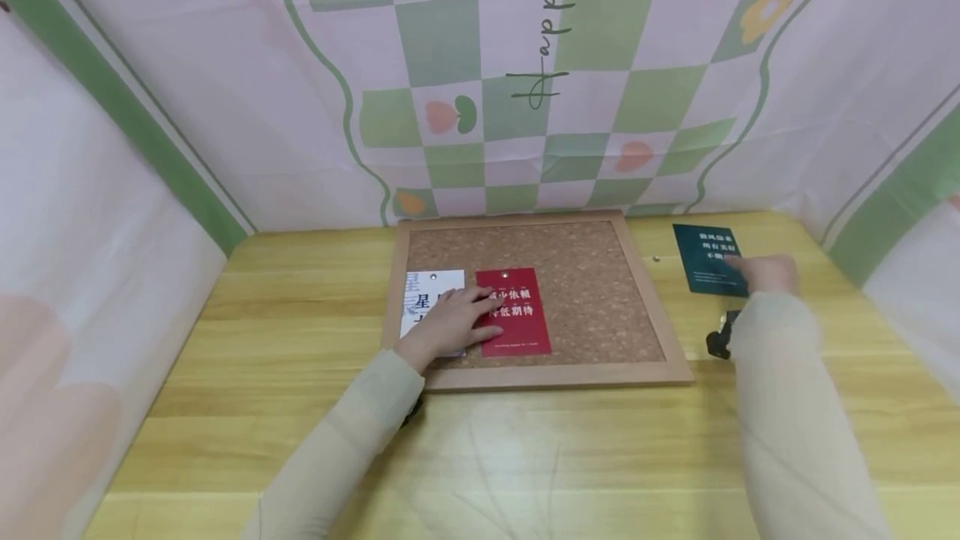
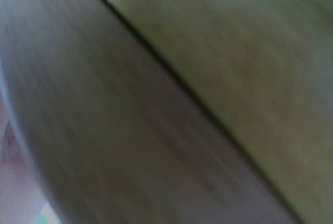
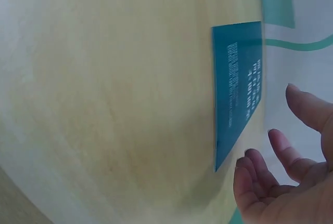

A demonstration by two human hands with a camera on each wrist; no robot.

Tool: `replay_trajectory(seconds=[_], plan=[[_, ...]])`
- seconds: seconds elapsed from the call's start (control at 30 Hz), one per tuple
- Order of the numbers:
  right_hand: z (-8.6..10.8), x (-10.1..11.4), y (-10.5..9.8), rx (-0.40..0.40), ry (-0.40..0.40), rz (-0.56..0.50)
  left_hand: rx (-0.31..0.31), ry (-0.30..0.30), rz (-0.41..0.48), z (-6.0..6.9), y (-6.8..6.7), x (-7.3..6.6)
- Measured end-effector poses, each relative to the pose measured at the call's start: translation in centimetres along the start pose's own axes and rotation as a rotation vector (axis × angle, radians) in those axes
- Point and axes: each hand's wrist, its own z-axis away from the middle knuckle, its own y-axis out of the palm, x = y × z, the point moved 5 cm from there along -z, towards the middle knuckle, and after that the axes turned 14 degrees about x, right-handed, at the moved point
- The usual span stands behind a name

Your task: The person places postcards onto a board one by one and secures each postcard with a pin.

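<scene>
My left hand lies over a white card and the left edge of a red card, its fingers spread. Both cards sit on a framed cork board, each with a small pin at its top. To the right of the board, my right hand hovers by a dark teal card lying on the table. The right wrist view shows the fingers loosely bent and apart from the teal card, holding nothing. Only blurred wood shows in the left wrist view.
The yellow wood-grain table carries the board. A small pin lies between the board and the teal card. Behind stands a checked cloth backdrop with printed flowers, and cloth walls flank both sides.
</scene>
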Motion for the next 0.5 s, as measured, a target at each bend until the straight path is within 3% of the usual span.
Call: replay_trajectory(seconds=[0.5], plan=[[-0.45, -0.84, 0.65, 0.028, 0.053, 0.063, -0.003, 0.004, 0.005, -0.04, 0.02, 0.1]])
